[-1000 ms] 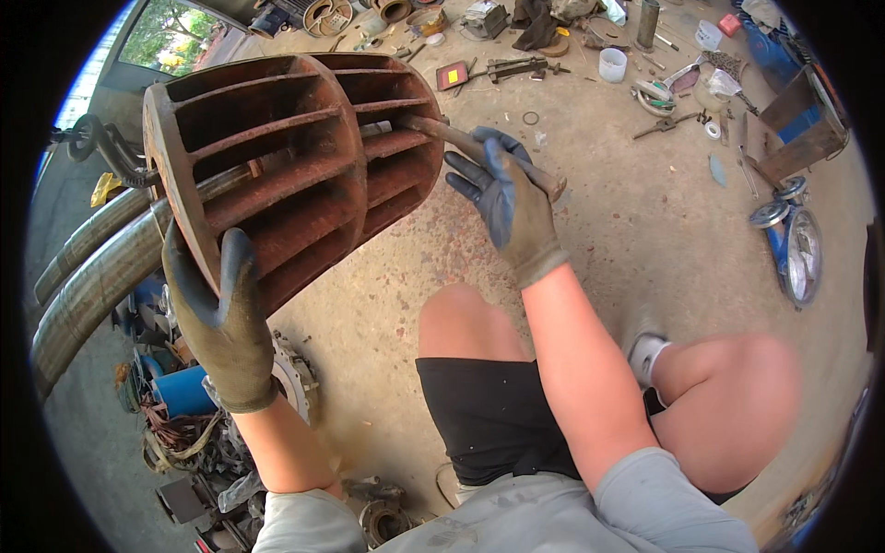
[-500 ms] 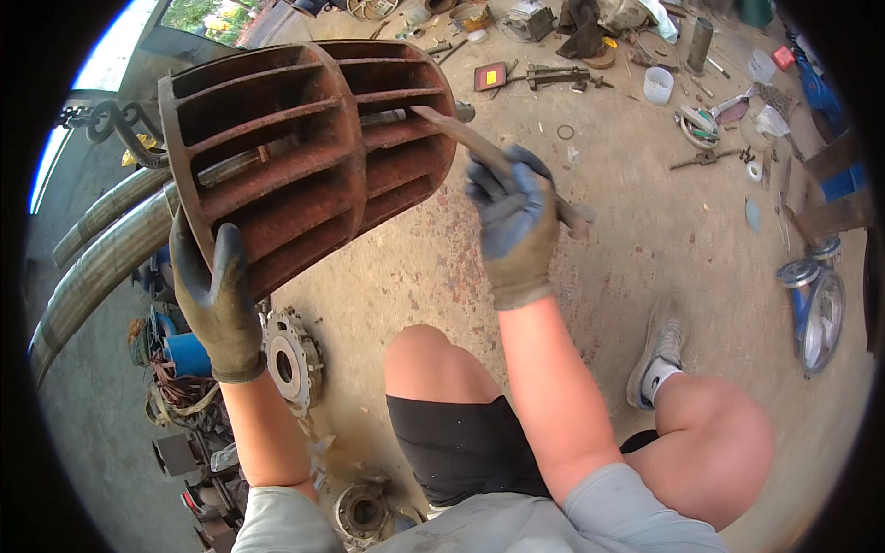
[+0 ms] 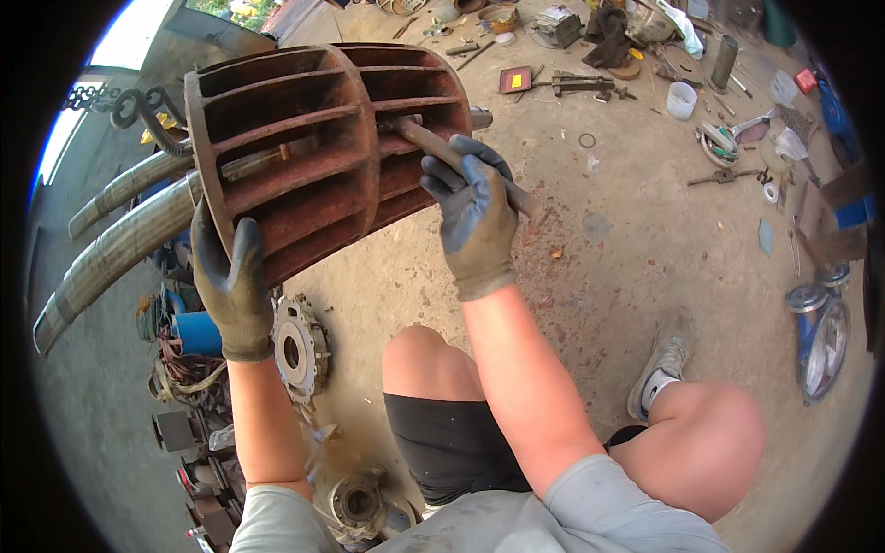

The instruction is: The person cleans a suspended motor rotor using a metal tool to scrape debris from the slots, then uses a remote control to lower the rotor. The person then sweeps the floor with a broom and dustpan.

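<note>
A rusty red-brown finned metal rotor (image 3: 304, 170), cage-like with a ring round its middle, hangs raised in front of me on a shaft. My gloved left hand (image 3: 226, 276) grips the lower edge of its near-left end ring, thumb on the front side. My gloved right hand (image 3: 475, 217) is closed round a worn bar-like tool (image 3: 429, 143), possibly a scraper. The tool's far end reaches into a gap between fins in the right half; its tip is hidden there. The tool's other end sticks out past my palm to the lower right.
Chain and hook (image 3: 147, 120) are at the rotor's left, above two curved-looking metal pipes (image 3: 129, 244). A round metal flange (image 3: 297, 350) lies below. Tools, a white tub (image 3: 681, 100) and a red tray (image 3: 515, 80) are on the floor ahead. Reddish flakes (image 3: 553, 240) litter the concrete.
My right hand has moved left and pushed the tool's end from the rotor's outer side into a gap between fins. The view has shifted slightly; my left hand keeps its grip.
</note>
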A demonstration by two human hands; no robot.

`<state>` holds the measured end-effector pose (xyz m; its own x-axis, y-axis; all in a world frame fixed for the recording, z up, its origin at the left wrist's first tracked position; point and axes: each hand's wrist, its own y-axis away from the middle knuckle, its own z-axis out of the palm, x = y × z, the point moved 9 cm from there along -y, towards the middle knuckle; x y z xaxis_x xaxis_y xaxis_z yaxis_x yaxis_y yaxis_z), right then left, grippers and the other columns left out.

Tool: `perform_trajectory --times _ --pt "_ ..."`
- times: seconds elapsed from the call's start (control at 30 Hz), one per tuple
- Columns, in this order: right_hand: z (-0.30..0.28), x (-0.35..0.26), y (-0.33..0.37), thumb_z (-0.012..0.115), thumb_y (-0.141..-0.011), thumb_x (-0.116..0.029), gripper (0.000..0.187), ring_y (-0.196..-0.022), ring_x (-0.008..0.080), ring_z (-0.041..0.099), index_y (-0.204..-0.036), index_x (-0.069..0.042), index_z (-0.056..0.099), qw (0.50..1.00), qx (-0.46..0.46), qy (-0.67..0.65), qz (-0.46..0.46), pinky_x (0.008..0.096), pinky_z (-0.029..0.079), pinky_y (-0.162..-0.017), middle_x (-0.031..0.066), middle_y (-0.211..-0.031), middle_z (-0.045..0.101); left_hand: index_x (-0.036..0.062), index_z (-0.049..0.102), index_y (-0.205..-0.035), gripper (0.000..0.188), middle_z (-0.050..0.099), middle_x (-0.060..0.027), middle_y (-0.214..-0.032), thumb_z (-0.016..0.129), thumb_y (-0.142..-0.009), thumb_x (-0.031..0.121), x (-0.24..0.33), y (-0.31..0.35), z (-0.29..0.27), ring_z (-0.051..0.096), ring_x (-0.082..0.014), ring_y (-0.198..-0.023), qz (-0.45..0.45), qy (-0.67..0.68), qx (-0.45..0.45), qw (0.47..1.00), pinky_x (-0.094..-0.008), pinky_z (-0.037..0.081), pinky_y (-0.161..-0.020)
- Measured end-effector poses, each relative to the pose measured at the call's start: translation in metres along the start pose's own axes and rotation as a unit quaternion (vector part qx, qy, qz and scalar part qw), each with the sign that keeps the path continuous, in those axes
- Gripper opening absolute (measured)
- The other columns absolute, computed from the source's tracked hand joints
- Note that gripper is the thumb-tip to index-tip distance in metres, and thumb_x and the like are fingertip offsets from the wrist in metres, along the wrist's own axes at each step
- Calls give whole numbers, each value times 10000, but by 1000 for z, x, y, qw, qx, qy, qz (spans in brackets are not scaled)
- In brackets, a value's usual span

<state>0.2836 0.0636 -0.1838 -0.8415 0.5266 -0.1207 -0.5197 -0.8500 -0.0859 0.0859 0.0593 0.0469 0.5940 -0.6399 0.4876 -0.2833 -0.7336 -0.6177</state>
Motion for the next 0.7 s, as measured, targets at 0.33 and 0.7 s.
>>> perform_trajectory --times 0.33,0.7 --pt "-19 15 -6 510 -1043 -185 270 -1054 285 698 -1252 -46 608 999 42 -20 -27 426 564 -951 158 -1168 697 -69 482 -1465 623 565 -153 -1380 624 -947 245 -19 -10 -11 534 -213 -1243 0 -28 -10 1000 -335 385 -1100" --pt "-31 -7 -12 513 -1038 -87 239 -1034 248 689 -1234 17 604 971 30 222 -79 399 582 -936 137 -1210 660 -75 479 -1465 628 575 -138 -1371 632 -933 222 -30 -5 -26 537 -204 -1232 -45 -53 -4 998 -321 400 -1082"
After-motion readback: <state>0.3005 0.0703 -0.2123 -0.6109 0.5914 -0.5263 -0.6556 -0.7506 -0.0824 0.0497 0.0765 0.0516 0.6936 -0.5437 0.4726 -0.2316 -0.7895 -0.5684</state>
